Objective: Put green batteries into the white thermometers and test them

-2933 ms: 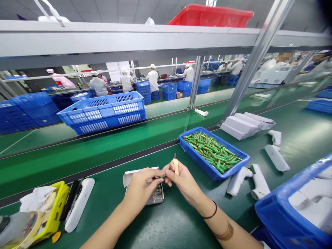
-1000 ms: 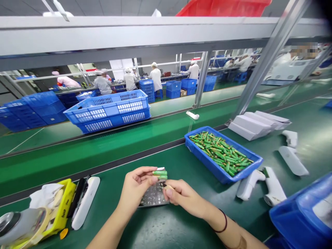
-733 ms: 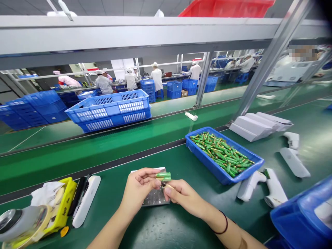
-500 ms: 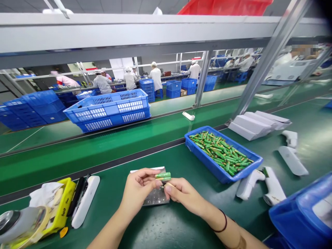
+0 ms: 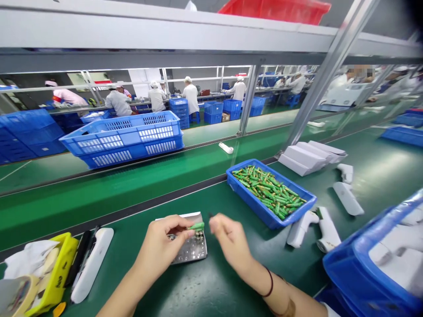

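My left hand (image 5: 161, 246) pinches a pair of green batteries (image 5: 197, 226) just above an open small box (image 5: 191, 252) that shows rows of silvery battery ends. My right hand (image 5: 229, 241) sits a little to the right of the batteries, blurred by motion. Its fingers are curled, and a dark knife tip (image 5: 210, 215) pokes out above them. A blue tray (image 5: 248, 201) heaped with loose green batteries stands to the right on the green table.
Two white handheld devices (image 5: 325, 225) lie beside the tray, with more of them and white boxes (image 5: 309, 157) behind. A blue bin (image 5: 360, 268) is at the near right, a yellow tape dispenser (image 5: 57, 275) and a white casing (image 5: 92, 263) at the left. A blue basket (image 5: 123, 139) stands beyond the conveyor. Other workers stand far off.
My left hand has lowered the batteries towards the box. My right hand has drawn away from them to the right. The camera has tilted slightly.
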`<state>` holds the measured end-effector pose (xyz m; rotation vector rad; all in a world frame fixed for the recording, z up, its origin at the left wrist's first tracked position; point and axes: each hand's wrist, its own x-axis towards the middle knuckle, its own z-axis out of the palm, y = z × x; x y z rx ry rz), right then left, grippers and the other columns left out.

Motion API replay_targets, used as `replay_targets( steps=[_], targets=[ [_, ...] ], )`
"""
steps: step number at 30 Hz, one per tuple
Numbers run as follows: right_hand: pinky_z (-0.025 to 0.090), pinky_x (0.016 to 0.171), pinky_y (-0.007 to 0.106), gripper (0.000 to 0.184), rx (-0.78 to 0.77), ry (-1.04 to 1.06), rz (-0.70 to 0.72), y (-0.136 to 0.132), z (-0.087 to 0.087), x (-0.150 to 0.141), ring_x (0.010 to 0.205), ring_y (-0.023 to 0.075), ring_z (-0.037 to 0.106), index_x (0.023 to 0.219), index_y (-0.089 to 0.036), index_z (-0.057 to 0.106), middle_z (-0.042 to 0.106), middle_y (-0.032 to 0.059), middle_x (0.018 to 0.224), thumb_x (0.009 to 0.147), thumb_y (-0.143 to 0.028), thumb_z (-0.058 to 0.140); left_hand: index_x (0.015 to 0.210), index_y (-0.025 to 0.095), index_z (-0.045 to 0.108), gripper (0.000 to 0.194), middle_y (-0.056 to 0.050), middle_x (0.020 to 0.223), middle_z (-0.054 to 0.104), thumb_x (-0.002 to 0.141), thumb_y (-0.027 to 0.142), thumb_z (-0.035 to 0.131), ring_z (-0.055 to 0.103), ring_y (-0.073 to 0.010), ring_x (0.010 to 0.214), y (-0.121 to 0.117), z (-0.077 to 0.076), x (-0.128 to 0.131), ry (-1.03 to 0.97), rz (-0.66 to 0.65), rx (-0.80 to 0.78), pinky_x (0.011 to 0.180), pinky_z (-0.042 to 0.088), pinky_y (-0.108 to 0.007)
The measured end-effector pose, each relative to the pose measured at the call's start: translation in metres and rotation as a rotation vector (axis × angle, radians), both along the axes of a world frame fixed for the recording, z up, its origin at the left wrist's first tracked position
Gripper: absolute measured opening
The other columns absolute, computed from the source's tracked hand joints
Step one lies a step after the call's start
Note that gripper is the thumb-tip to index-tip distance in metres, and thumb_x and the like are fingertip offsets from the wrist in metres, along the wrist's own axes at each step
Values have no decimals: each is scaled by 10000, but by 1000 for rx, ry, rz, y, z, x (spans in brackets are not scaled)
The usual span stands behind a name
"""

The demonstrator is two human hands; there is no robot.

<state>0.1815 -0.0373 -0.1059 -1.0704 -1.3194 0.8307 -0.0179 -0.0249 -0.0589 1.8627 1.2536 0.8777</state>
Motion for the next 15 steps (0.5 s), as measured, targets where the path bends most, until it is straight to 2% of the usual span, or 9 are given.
replay_targets(
  steps=[2,3,4,7,8,10,12,13,15],
  targets=[
    [235,466,241,456,82,80,-215,4,1,10,497,87,311,631,-183,483,352,-48,551,886,-561,488,798,237,742,104,-3,763,733,763,224,645,677,-166,673,0,1,-7,102,-20,36,605,525,-224],
    [240,458,237,449,90,131,-232,6,0,12,485,84,314,650,-187,482,352,-53,553,881,-572,490,808,247,742,104,3,775,736,772,231,646,680,-164,675,0,0,-9,127,-17,68,598,526,-218],
    [264,457,233,439,60,180,-150,6,0,10,475,82,338,682,-189,484,375,-53,560,877,-583,489,824,254,740,100,8,790,739,779,242,652,683,-161,678,-1,-2,-9,129,-2,119,598,530,-213],
    [394,503,238,406,-131,327,341,5,-5,-7,511,94,501,793,-197,462,540,-12,696,825,-587,572,895,263,721,119,23,832,740,797,227,664,680,-135,671,-5,-13,0,73,-10,361,625,540,-195],
    [420,510,239,408,-186,387,443,4,-7,-15,529,100,541,806,-204,436,577,1,757,794,-562,630,920,257,709,140,25,839,738,803,198,659,679,-127,676,-7,-17,4,49,-43,464,642,541,-189],
    [414,489,211,445,-228,502,481,3,-9,-24,538,92,569,772,-210,379,600,0,805,741,-492,722,976,236,685,202,13,878,735,818,123,630,683,-125,745,-11,-25,12,13,-126,650,710,541,-189],
    [376,468,183,461,-235,560,460,4,-9,-25,533,78,565,743,-208,349,603,-11,778,735,-441,746,1034,216,667,257,-7,936,731,830,76,598,682,-133,844,-12,-28,16,-5,-175,744,790,532,-198],
    [364,466,179,453,-240,565,462,4,-8,-23,532,75,561,742,-205,352,601,-15,761,741,-432,743,1060,214,663,277,-11,957,730,837,70,584,680,-135,869,-12,-28,16,-10,-190,742,808,529,-200],
    [358,474,179,442,-267,544,487,5,-5,-16,540,73,556,747,-199,361,600,-14,760,743,-419,744,1068,235,676,279,-1,953,736,849,93,576,685,-133,858,-10,-25,15,-2,-205,621,789,534,-195]
  ],
)
